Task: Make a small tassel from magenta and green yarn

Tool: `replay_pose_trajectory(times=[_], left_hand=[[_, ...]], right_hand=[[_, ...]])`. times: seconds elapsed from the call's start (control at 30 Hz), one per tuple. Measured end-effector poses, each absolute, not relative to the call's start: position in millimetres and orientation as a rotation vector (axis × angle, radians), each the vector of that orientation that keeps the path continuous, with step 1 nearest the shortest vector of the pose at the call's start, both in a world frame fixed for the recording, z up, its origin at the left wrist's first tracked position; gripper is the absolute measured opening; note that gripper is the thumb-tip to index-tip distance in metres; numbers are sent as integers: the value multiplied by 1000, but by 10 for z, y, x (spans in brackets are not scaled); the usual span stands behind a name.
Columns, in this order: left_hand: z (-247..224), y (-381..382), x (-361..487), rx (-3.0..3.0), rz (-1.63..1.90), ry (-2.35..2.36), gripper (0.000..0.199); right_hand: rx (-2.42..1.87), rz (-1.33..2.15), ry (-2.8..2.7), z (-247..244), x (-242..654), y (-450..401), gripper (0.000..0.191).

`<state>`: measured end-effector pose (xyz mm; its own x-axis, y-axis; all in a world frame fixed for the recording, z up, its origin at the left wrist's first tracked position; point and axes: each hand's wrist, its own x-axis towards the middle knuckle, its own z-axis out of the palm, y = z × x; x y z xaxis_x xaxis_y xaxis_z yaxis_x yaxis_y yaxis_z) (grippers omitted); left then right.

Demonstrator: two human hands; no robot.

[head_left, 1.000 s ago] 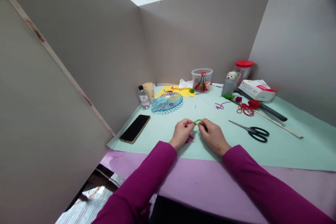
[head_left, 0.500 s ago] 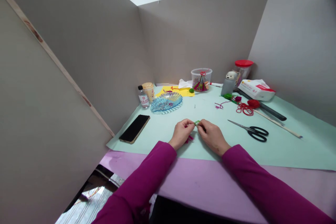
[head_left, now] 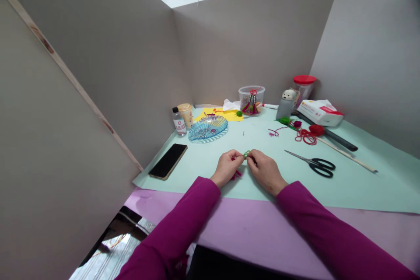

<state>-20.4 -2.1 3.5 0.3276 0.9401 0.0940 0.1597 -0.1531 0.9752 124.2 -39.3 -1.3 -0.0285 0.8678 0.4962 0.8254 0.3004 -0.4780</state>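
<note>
Green yarn knot point(head_left: 246, 153) is what we've got pinched right now, sitting between our two hands over the mint green paper point(head_left: 197, 170). Our left hand point(head_left: 227, 167) and right hand point(head_left: 266, 172) nearly meet there, and the fingers point(head_left: 252, 158) of both are clamped on the knot, so it's pretty tiny and mostly tucked between the tips. A magenta yarn tuft point(head_left: 235, 176) pokes out just under our left hand.

Off to the right we've got black-handled scissors point(head_left: 323, 168) lying near our right hand, then a tangle of red yarn point(head_left: 306, 137) beside a red yarn ball point(head_left: 316, 130), further up the counter. To the left there's a black phone point(head_left: 168, 161) lying face up, and a blue glass shell dish point(head_left: 208, 128) sits just beside a small bottle point(head_left: 179, 121). At the back, a clear plastic tub point(head_left: 251, 99) holds a finished-looking red and green tassel knot point(head_left: 252, 104).
</note>
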Motion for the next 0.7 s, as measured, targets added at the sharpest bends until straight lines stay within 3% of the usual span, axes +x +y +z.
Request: replay_pose_trajectory(times=[0.7], left_hand=[[98,-72,-180,1697,964,999,20]], right_hand=[[-1827,29,-1691,-4,1501,-269,17]])
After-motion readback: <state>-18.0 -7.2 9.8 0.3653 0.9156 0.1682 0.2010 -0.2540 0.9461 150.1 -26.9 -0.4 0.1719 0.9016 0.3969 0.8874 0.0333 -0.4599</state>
